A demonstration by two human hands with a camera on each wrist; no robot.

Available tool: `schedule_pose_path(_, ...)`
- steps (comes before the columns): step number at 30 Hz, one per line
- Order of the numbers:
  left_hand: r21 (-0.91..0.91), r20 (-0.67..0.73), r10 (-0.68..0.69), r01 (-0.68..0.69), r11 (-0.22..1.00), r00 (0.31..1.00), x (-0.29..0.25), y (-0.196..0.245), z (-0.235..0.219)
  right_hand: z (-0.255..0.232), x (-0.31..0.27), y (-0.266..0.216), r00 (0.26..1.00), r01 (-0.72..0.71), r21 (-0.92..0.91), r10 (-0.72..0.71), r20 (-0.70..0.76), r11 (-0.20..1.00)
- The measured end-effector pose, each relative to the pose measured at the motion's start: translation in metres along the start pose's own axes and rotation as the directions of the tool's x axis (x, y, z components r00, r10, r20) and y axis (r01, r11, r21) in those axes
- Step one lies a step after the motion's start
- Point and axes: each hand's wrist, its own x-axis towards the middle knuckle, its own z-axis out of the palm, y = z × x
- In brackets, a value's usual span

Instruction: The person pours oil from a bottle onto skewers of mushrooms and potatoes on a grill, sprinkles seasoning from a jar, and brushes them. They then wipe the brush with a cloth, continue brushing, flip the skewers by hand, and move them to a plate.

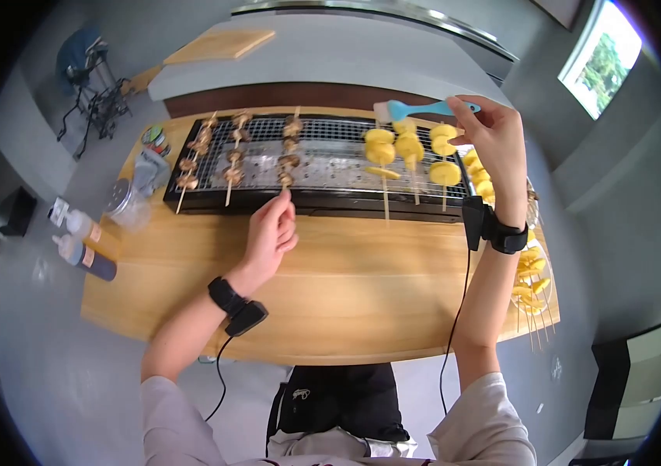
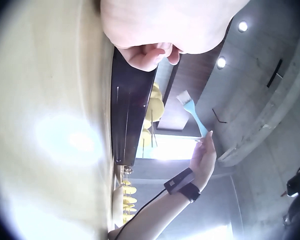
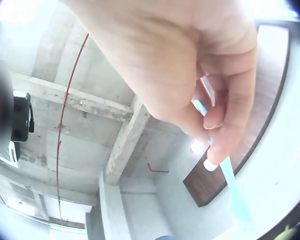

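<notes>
On a black grill with a wire mesh lie several skewers. My left hand is at its front edge, pinching the stick end of a mushroom skewer. Two more mushroom skewers lie to its left. Above the grill's right end my right hand holds a light blue basting brush by the handle, its pale bristles pointing left. Under and beside the brush are three skewers of yellow potato-like slices. In the right wrist view the fingers curl round the brush handle.
Squeeze bottles, a clear jar and a can stand at the wooden table's left edge. More yellow skewers lie on a plate at the right edge. A cutting board lies on the counter behind.
</notes>
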Motion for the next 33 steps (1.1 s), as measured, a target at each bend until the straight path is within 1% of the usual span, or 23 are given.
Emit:
schedule_pose_path(1, 0.002, 0.007, 0.006, -0.006, 1.0, 1.0, 0.0, 0.001, 0.0, -0.009, 0.001, 0.007, 0.996, 0.025, 0.018, -0.023, -0.086, 1.0)
schedule_pose_path(3, 0.054, 0.029, 0.0, -0.001, 0.999, 1.0, -0.002, 0.002, 0.001, -0.014, 0.001, 0.01, 0.989, 0.025, -0.084, -0.037, -0.14, 0.996)
schedule_pose_path(5, -0.079, 0.091, -0.061, 0.068, 0.995, 0.994, -0.006, 0.002, 0.004, -0.009, 0.004, 0.022, 0.979, 0.072, -0.15, -0.099, -0.178, 0.986)
schedule_pose_path(6, -0.082, 0.113, -0.133, 0.143, 0.986, 0.985, -0.012, 0.002, 0.009, -0.008, 0.007, 0.026, 0.975, 0.116, -0.216, -0.153, -0.163, 0.969)
schedule_pose_path(7, -0.068, 0.119, -0.142, 0.15, 0.986, 0.983, -0.018, -0.003, 0.013, -0.004, 0.008, 0.03, 0.972, 0.111, -0.179, -0.144, -0.186, 0.978)
schedule_pose_path(9, 0.074, 0.21, -0.359, 0.352, 0.933, 0.909, -0.029, -0.01, 0.024, 0.0, 0.009, 0.029, 0.954, 0.198, -0.222, -0.24, -0.179, 0.955)
schedule_pose_path(10, 0.096, 0.205, -0.366, 0.354, 0.93, 0.908, -0.031, -0.01, 0.034, 0.0, 0.006, 0.026, 0.966, 0.17, -0.214, -0.205, -0.154, 0.962)
schedule_pose_path(11, 0.199, 0.189, -0.424, 0.388, 0.9, 0.886, -0.033, -0.012, 0.049, 0.001, 0.005, 0.025, 0.965, 0.162, -0.201, -0.198, -0.174, 0.966)
schedule_pose_path(12, 0.297, 0.167, -0.478, 0.418, 0.858, 0.862, -0.034, -0.014, 0.063, 0.003, 0.005, 0.025, 0.962, 0.183, -0.197, -0.216, -0.165, 0.963)
schedule_pose_path(13, 0.314, 0.16, -0.48, 0.417, 0.853, 0.863, -0.031, -0.015, 0.075, 0.004, 0.004, 0.025, 0.96, 0.205, -0.194, -0.236, -0.154, 0.959)
schedule_pose_path(14, 0.326, 0.162, -0.465, 0.398, 0.858, 0.87, -0.026, -0.015, 0.088, 0.004, 0.003, 0.02, 0.972, 0.169, -0.169, -0.193, -0.137, 0.971)
schedule_pose_path(16, 0.349, 0.163, -0.449, 0.374, 0.859, 0.879, -0.014, -0.017, 0.107, 0.01, 0.004, 0.023, 0.968, 0.173, -0.123, -0.192, -0.164, 0.977)
schedule_pose_path(18, 0.204, 0.2, -0.381, 0.342, 0.917, 0.903, 0.0, -0.02, 0.116, 0.009, 0.005, 0.024, 0.962, 0.183, -0.086, -0.197, -0.19, 0.979)
schedule_pose_path(19, 0.21, 0.201, -0.379, 0.339, 0.917, 0.903, 0.005, -0.022, 0.114, 0.009, 0.005, 0.024, 0.963, 0.188, -0.093, -0.202, -0.177, 0.978)
schedule_pose_path(21, 0.094, 0.268, -0.336, 0.322, 0.942, 0.903, 0.011, -0.024, 0.109, 0.007, 0.005, 0.023, 0.966, 0.197, -0.098, -0.211, -0.151, 0.975)
schedule_pose_path(22, 0.078, 0.263, -0.289, 0.278, 0.957, 0.921, 0.012, -0.025, 0.107, 0.006, 0.005, 0.021, 0.983, 0.147, -0.006, -0.147, -0.113, 0.989)
schedule_pose_path(23, 0.075, 0.255, -0.291, 0.282, 0.957, 0.922, 0.013, -0.024, 0.104, 0.006, 0.005, 0.021, 0.994, 0.089, 0.084, -0.084, -0.067, 0.992)
schedule_pose_path(24, 0.071, 0.254, -0.266, 0.256, 0.964, 0.93, 0.014, -0.023, 0.099, 0.007, 0.006, 0.023, 0.995, 0.085, 0.087, -0.08, -0.059, 0.993)
schedule_pose_path(25, 0.067, 0.255, -0.239, 0.23, 0.971, 0.937, 0.015, -0.022, 0.095, 0.008, 0.008, 0.025, 0.992, 0.105, 0.083, -0.098, -0.084, 0.991)
schedule_pose_path(26, 0.074, 0.236, -0.246, 0.235, 0.969, 0.94, 0.012, -0.022, 0.092, 0.009, 0.01, 0.026, 0.987, 0.126, 0.078, -0.117, -0.108, 0.989)
schedule_pose_path(27, 0.066, 0.234, -0.243, 0.234, 0.97, 0.941, 0.01, -0.023, 0.087, 0.011, 0.01, 0.026, 0.988, 0.128, 0.076, -0.12, -0.101, 0.989)
schedule_pose_path(30, 0.118, 0.193, -0.212, 0.192, 0.974, 0.958, 0.006, -0.031, 0.07, 0.015, 0.011, 0.024, 0.99, 0.113, 0.117, -0.102, -0.098, 0.987)
schedule_pose_path(33, 0.118, 0.188, -0.234, 0.214, 0.97, 0.954, 0.004, -0.033, 0.064, 0.022, 0.009, 0.022, 0.992, 0.12, 0.11, -0.115, -0.052, 0.987)
